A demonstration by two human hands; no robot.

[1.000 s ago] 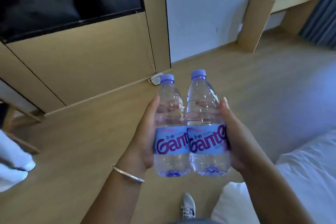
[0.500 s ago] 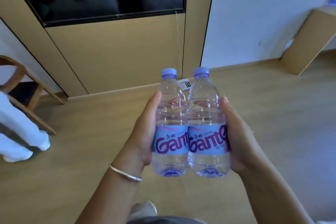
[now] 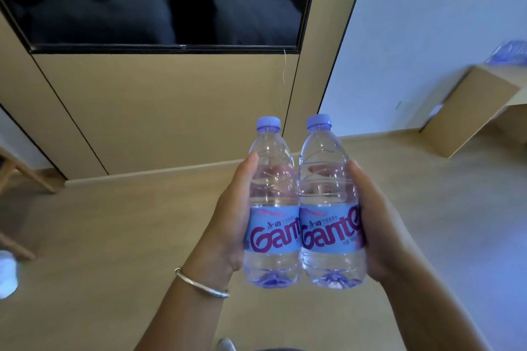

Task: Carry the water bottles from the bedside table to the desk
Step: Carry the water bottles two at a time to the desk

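Note:
Two clear water bottles with blue caps and blue labels with red lettering stand upright side by side in front of me, touching each other. My left hand [image 3: 228, 225] grips the left bottle [image 3: 272, 208], fingers wrapped behind it. My right hand [image 3: 376, 225] grips the right bottle [image 3: 328, 205] the same way. Both are held well above the wooden floor. The wooden desk [image 3: 467, 111] stands at the far right against the white wall, with more bottles [image 3: 510, 53] blurred on top.
A dark TV screen [image 3: 159, 0] sits in a wooden wall panel straight ahead. A wooden chair leg [image 3: 25, 174] shows at the left edge, and something white [image 3: 7, 273] lies low on the left. Open wooden floor [image 3: 114, 236] spreads between me and the desk.
The view has swung left and closer to the TV wall, then back toward the desk. The bed has left the frame. The bottles stay held the same way.

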